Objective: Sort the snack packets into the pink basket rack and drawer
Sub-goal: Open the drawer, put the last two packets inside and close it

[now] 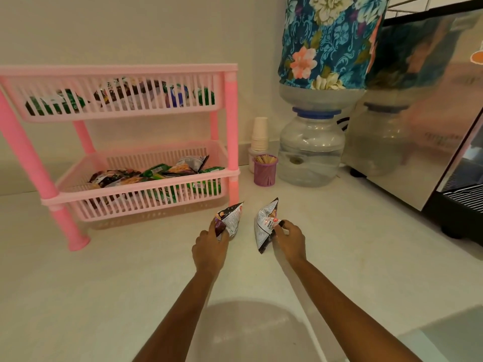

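Both hands are out over the white countertop (pixel 104 296), each one pinching its own snack packet. The left hand (pixel 210 246) is closed around a dark purple-and-white packet (pixel 230 218), gripping it at its lower end so the pointed corner sticks up toward the rack. The right hand (pixel 290 240) has its fingers clamped on the side of a white packet with a red spot (pixel 265 223), which stands tall and narrow, top corner pointing away from the person. The two packets sit near each other but don't touch, just in front of the rack's near right leg.

The pink basket rack (pixel 231 113) is on the left, two tiers. The top basket (pixel 117 71) already has green, brown and blue packets showing through the slats. The lower basket (pixel 146 197) holds a loose pile of green, black and silver ones.

To the right of the rack there's a stack of paper cups (pixel 259 135), a small purple holder full of toothpicks (pixel 264 169), then a big clear water jug (pixel 311 150) with another bottle upended on it under a floral cover (pixel 329 40). A shiny steel appliance (pixel 407 121) fills the far right. No drawer anywhere in this shot.
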`<state>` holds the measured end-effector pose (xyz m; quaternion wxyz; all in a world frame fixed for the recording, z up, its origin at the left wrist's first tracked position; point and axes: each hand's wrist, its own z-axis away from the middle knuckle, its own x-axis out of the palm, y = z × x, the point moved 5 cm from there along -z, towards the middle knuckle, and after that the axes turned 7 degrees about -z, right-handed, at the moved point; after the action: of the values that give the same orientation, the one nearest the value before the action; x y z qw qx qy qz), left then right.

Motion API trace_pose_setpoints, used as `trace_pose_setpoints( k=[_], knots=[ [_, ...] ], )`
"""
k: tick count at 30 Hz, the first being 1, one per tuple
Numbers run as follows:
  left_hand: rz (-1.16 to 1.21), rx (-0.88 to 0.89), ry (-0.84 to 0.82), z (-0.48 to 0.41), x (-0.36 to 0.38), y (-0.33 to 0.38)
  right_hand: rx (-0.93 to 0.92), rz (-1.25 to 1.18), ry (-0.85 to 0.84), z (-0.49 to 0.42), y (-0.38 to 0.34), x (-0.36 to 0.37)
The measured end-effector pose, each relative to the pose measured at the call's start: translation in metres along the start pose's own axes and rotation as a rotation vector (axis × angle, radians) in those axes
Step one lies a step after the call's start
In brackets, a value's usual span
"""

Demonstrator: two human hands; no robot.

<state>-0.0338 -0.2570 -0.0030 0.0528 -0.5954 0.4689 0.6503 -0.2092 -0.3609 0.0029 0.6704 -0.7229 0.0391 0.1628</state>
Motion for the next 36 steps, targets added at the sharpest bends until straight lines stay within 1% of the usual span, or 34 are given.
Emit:
trace_pose_setpoints(
  k=[2,6,10,12,18,22,26,29,34,36],
  knots=[
    [0.046,0.001,0.008,0.006,0.001,0.003,-0.026,-0.012,0.01,0.003,-0.003,-0.003],
    [0.131,-0.005,-0.01,0.023,0.007,0.011,-0.027,-0.128,0.036,0.015,-0.003,-0.017],
    [0.238,0.01,-0.034,0.044,0.018,0.029,0.015,-0.332,0.057,0.026,0.003,-0.045],
    [0.29,0.009,-0.046,0.056,0.024,0.04,0.002,-0.382,0.076,0.033,0.004,-0.065],
    [0.403,0.019,-0.094,0.094,0.043,0.085,-0.065,-0.328,0.167,0.05,0.015,-0.131],
    [0.428,0.034,-0.133,0.116,0.056,0.116,-0.115,-0.265,0.196,0.062,0.022,-0.173],
    [0.419,0.051,-0.156,0.134,0.071,0.141,-0.109,-0.223,0.239,0.069,0.038,-0.214],
    [0.407,0.077,-0.176,0.149,0.084,0.157,-0.086,-0.229,0.34,0.076,0.057,-0.247],
    [0.418,0.098,-0.165,0.17,0.102,0.184,-0.038,-0.426,0.647,0.09,0.093,-0.297],
    [0.413,0.11,-0.149,0.176,0.109,0.194,-0.04,-0.415,0.689,0.093,0.104,-0.313]
  ],
)
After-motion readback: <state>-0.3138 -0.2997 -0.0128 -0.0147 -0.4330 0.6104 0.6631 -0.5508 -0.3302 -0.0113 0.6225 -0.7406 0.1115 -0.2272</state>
